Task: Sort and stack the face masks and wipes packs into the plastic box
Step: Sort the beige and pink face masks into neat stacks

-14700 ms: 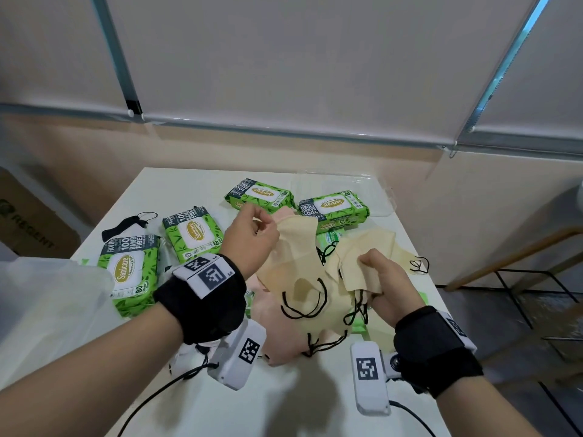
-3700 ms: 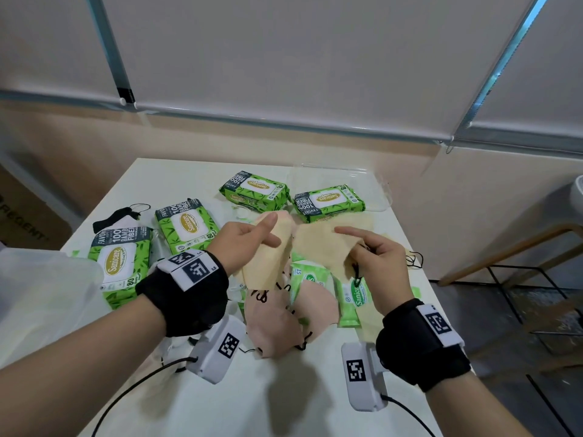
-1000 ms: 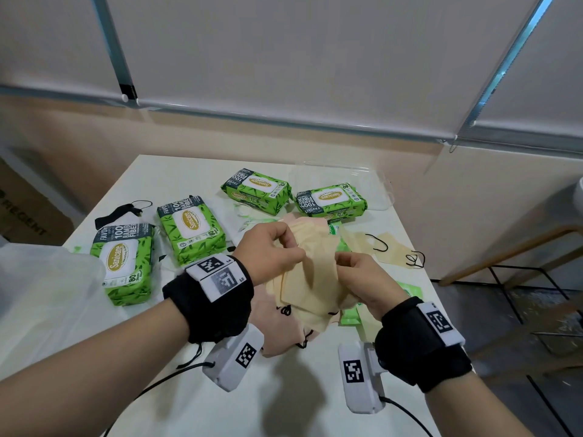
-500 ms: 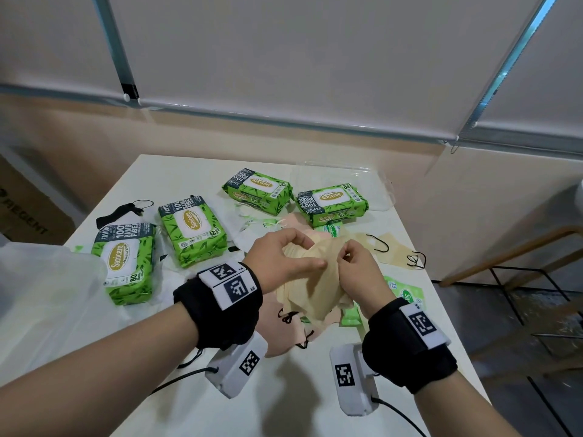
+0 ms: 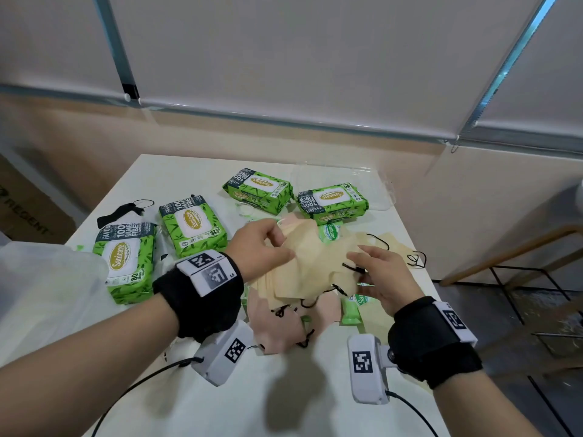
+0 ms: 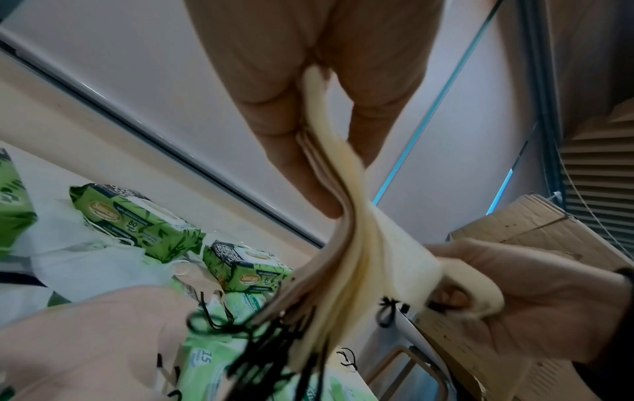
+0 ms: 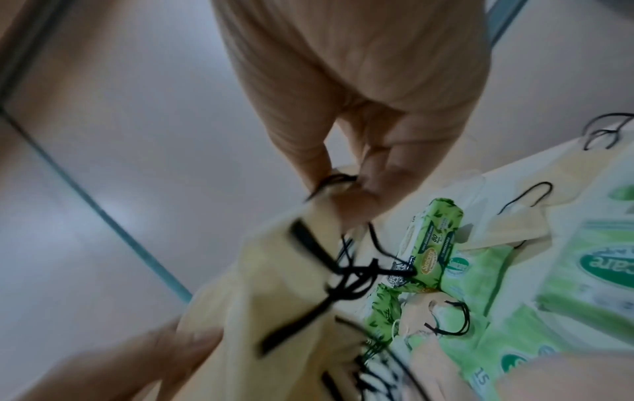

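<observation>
From my remote seat, the head view lays out the white counter [image 5: 176, 402], with the clear plastic box [image 5: 383, 192] at its far right corner holding none of the goods. Four large green wipes packs [image 5: 332, 201] lie spread across the counter's far half, and smaller pale green packs [image 5: 355, 307] peek from under a heap of pink masks [image 5: 277, 329] near the middle. Above that heap I see the bundle of yellow face masks [image 5: 310, 263] held between both hands. Only the left wrist view shows the bundle edge-on, several layers thick [image 6: 346, 225], the left hand [image 5: 260, 247] with its grip closed on one edge between thumb and fingers. The right wrist view, blurred, shows the right hand [image 5: 383, 277] with its grip pinching a black ear loop [image 7: 334, 180] at the bundle's other end. A black mask [image 5: 121, 211] lies apart at the counter's left edge.
</observation>
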Action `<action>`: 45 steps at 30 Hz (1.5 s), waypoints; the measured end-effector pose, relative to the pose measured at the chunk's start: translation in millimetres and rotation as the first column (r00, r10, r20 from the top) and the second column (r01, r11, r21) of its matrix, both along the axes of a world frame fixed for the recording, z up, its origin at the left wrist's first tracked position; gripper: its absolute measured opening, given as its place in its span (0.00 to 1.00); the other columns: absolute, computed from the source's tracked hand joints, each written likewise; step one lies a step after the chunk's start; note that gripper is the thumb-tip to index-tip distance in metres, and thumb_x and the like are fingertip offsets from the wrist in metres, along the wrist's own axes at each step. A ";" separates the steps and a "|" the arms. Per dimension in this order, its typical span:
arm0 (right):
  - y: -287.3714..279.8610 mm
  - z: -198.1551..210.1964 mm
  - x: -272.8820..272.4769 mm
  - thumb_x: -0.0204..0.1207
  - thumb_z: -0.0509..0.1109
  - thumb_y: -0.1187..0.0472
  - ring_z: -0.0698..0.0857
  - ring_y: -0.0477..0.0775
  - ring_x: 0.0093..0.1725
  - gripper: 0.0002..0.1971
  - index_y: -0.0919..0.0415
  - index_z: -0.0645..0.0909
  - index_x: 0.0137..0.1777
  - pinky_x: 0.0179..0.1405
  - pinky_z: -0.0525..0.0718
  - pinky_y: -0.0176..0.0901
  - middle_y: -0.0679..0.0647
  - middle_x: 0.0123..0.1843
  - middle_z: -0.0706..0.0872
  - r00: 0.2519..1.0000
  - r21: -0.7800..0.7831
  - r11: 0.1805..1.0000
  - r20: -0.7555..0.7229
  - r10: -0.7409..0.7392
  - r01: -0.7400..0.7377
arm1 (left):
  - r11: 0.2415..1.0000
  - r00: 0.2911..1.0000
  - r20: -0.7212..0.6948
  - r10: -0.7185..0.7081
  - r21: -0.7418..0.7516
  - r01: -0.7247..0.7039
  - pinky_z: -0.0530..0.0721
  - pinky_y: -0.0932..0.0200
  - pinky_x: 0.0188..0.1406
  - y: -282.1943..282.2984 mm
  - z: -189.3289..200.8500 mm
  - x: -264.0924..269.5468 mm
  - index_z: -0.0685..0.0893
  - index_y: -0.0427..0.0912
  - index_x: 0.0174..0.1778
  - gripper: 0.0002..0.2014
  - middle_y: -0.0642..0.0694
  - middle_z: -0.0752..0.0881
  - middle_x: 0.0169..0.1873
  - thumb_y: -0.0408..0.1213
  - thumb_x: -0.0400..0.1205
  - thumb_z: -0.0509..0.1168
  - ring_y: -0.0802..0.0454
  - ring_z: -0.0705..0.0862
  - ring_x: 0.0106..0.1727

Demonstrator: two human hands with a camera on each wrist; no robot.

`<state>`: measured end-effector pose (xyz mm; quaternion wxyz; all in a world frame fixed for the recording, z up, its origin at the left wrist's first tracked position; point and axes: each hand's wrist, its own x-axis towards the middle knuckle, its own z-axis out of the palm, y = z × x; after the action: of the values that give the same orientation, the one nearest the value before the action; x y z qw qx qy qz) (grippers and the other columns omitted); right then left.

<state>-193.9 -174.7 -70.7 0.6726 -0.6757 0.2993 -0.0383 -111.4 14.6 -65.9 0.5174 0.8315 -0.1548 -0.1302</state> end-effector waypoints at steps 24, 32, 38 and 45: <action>-0.1 9.9 2.9 0.87 0.55 0.65 0.82 0.49 0.29 0.12 0.63 0.78 0.45 0.23 0.82 0.38 0.57 0.37 0.82 0.997 0.222 0.974 0.079 0.015 -0.032 | 0.999 0.999 -0.049 0.012 -0.042 -0.014 0.85 0.65 0.40 13.2 1.6 13.8 0.89 0.49 0.44 0.10 0.54 0.86 0.46 0.31 0.71 0.77 0.59 0.86 0.41; 25.7 10.7 6.9 0.84 0.50 0.73 0.62 0.42 0.12 0.17 0.64 0.70 0.34 0.11 0.67 0.28 0.50 0.18 0.66 0.989 0.499 0.861 -0.047 0.137 -0.095 | 0.949 0.945 0.110 -0.306 -0.035 0.312 0.71 0.83 0.53 0.7 10.2 -4.8 0.86 0.47 0.58 0.30 0.59 0.76 0.50 0.28 0.60 0.82 0.75 0.77 0.53; 30.6 4.6 4.6 0.82 0.54 0.72 0.70 0.46 0.20 0.13 0.63 0.77 0.41 0.23 0.75 0.37 0.54 0.24 0.75 0.938 0.335 0.908 -0.147 0.315 -0.253 | 0.975 0.977 0.038 -0.210 -0.069 0.212 0.85 0.51 0.44 -3.5 5.9 -5.2 0.90 0.40 0.42 0.12 0.44 0.89 0.40 0.38 0.66 0.80 0.54 0.85 0.39; 10.5 6.5 0.9 0.81 0.66 0.51 0.78 0.48 0.63 0.22 0.61 0.75 0.71 0.54 0.74 0.37 0.51 0.65 0.80 0.979 -0.350 0.915 -0.108 0.171 -0.198 | 0.961 0.970 -0.053 -0.236 0.135 0.241 0.81 0.67 0.30 2.9 11.9 4.2 0.88 0.43 0.35 0.04 0.53 0.87 0.26 0.33 0.70 0.77 0.58 0.83 0.28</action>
<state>-192.9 -164.3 -64.2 0.5267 -0.8133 0.2472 -0.0032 -107.2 17.5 -54.0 0.4408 0.8387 -0.2345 -0.2174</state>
